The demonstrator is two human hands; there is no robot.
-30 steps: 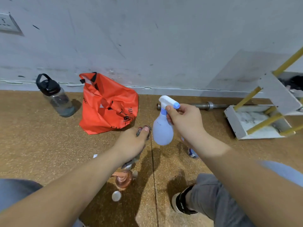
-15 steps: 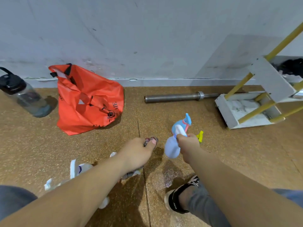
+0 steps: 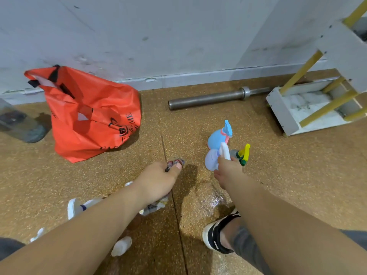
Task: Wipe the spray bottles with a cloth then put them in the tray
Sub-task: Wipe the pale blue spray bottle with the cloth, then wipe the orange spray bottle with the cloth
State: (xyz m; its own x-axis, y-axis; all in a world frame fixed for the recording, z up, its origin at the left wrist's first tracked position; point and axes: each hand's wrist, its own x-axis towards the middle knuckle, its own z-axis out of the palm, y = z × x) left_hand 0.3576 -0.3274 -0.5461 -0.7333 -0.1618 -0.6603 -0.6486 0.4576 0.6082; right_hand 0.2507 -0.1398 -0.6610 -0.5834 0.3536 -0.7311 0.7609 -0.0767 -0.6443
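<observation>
The right hand (image 3: pixel 228 171) grips the white trigger of a pale lilac spray bottle (image 3: pixel 211 160), low over the floor (image 3: pixel 297 175). Just beyond it stand a blue spray bottle (image 3: pixel 216 136) and a half-hidden one with a yellow trigger (image 3: pixel 244 152). The left hand (image 3: pixel 158 181), left of the lilac bottle, is closed on a patterned cloth (image 3: pixel 175 163), mostly hidden. The white tray (image 3: pixel 282 112) lies far right, partly cut off.

Bare forearms, grey trousers (image 3: pixel 246 249), black-and-white shoe (image 3: pixel 213 238)
</observation>
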